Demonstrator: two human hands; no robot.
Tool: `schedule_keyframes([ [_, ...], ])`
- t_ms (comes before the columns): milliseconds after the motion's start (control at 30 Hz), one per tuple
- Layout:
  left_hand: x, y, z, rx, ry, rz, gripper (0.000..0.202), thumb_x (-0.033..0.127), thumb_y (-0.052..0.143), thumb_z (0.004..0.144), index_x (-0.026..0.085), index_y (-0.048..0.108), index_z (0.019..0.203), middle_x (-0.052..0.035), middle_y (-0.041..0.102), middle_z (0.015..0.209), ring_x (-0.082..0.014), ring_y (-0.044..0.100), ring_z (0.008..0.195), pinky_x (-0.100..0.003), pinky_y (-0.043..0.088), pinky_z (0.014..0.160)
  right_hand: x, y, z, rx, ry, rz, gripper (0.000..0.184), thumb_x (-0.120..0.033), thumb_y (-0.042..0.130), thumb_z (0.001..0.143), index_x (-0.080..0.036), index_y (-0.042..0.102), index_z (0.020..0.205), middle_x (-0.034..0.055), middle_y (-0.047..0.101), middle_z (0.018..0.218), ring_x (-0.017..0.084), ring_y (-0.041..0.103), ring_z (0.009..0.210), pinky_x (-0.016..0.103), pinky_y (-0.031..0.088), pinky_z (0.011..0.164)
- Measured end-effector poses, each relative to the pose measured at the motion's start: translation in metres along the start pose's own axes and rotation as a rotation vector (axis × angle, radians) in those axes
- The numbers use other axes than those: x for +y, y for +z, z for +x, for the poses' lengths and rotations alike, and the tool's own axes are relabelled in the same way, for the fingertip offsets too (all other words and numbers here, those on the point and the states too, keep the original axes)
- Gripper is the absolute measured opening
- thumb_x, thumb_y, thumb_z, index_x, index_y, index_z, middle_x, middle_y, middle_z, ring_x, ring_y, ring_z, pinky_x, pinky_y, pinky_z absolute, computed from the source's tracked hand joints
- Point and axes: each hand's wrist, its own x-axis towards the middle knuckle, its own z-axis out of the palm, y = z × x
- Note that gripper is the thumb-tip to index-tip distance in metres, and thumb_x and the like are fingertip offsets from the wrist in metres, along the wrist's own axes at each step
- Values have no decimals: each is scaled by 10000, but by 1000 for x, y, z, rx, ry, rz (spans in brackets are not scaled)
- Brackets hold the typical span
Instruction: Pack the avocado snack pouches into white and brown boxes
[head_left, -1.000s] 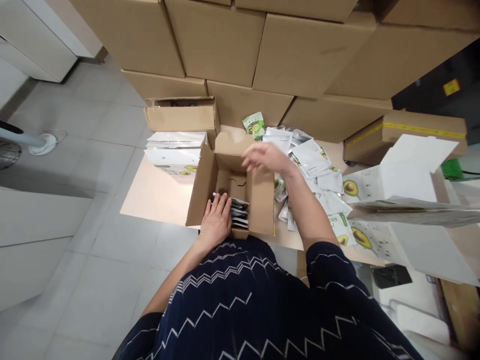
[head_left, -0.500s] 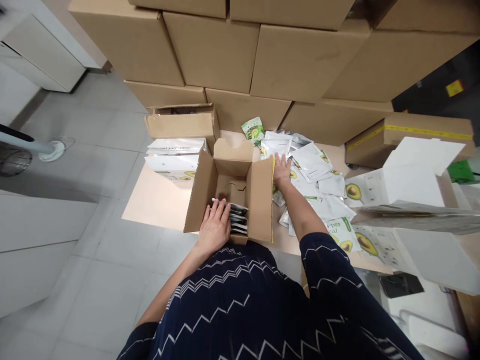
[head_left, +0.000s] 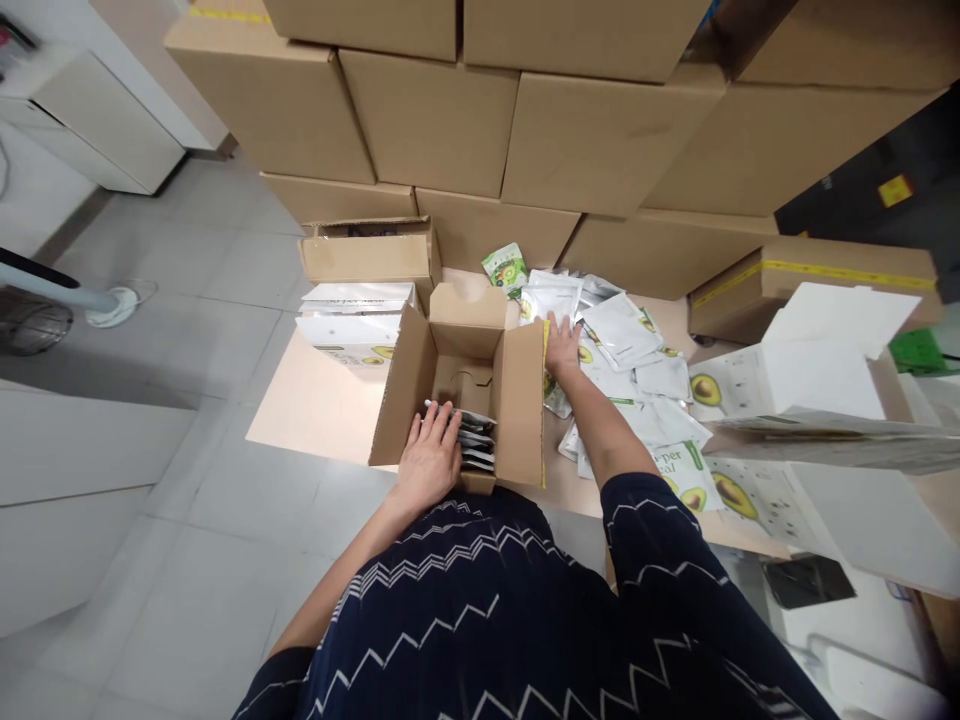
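Note:
An open cardboard box (head_left: 522, 400) stands in front of me, its flaps raised. Several flat sachets (head_left: 478, 440) are stacked on edge at its near end. My left hand (head_left: 431, 452) lies over the box's left wall, fingers stretched out against the sachets; its thumb is hidden. To the right of the box, my right hand (head_left: 562, 345) is open, fingers apart, touching a loose heap of white pouches (head_left: 622, 330) printed with avocados. A small green pouch (head_left: 506, 268) lies at the back of that heap.
Large cartons (head_left: 585, 140) are stacked along the back. White printed boxes (head_left: 352, 328) and a brown box (head_left: 367, 258) stand at left. Opened white boxes (head_left: 814, 350) and a yellow-taped carton (head_left: 810, 280) are at right. A black phone-like object (head_left: 808, 581) lies at lower right.
The view has tilted slightly upward, so the surroundings sit a little lower. Both hands stay in nearly the same places, the left on the sachets and the right on the pouches.

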Motion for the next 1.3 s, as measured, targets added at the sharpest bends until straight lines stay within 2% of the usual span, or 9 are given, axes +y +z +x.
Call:
schedule_keyframes([
  [133,1,0,0,11,-2,3,526,271,441,960,167,468,1476,-99,410,1574,-311,312,1491,-516,294,1218,-4,-7,9,-12,-32,-12,681,-238,326,965,-237,139,1621,108,31,1687,427,125,1511,718,137,1136],
  [300,1,1,-1,13,-4,5,521,267,421,965,159,473,1472,-101,410,1574,-314,314,1489,-519,305,1215,-1,5,2,12,-54,14,702,-255,360,940,-178,181,1614,132,60,1683,450,170,1493,687,238,1114],
  [400,0,0,-1,15,2,2,523,270,421,964,159,472,1473,-103,404,1578,-314,307,1492,-518,305,1216,2,16,-4,48,-45,17,685,-209,355,928,-128,240,1598,183,170,1658,437,261,1459,633,292,1100],
  [500,0,1,-1,11,4,3,525,270,420,963,144,474,1470,-108,401,1579,-322,310,1489,-524,305,1215,4,22,-8,116,-76,-2,617,-138,301,934,-119,362,1547,189,310,1608,404,349,1400,582,315,1078],
  [667,0,1,-1,9,5,2,527,268,429,959,154,472,1472,-104,407,1576,-320,308,1491,-521,307,1214,4,19,-6,125,-170,-7,475,-124,306,950,-140,588,1333,202,554,1344,335,464,1218,517,359,983],
  [867,0,-1,-1,2,-5,-5,523,272,407,971,153,466,1478,-103,402,1579,-317,303,1493,-524,313,1213,2,6,-13,133,-98,96,411,-180,330,962,-138,627,1241,187,563,1257,322,472,1144,462,377,917],
  [1000,0,0,-1,-5,1,-12,525,271,396,973,149,463,1479,-107,392,1584,-318,295,1496,-527,304,1217,15,-18,-21,344,56,290,419,-215,301,976,-108,605,1243,212,596,1247,322,520,1151,441,384,976],
  [1167,0,0,0,-11,-1,-19,524,261,392,970,150,462,1477,-107,394,1584,-321,294,1497,-525,290,1220,55,-77,-33,561,323,536,437,-267,223,993,-68,523,1240,183,687,936,319,656,874,447,480,816],
  [1300,1,-1,0,-23,-7,-30,524,263,390,971,146,458,1477,-110,395,1583,-319,287,1500,-522,278,1224,76,-140,-79,826,255,620,445,-340,220,1008,-122,522,1250,188,682,981,324,687,900,477,508,796],
])
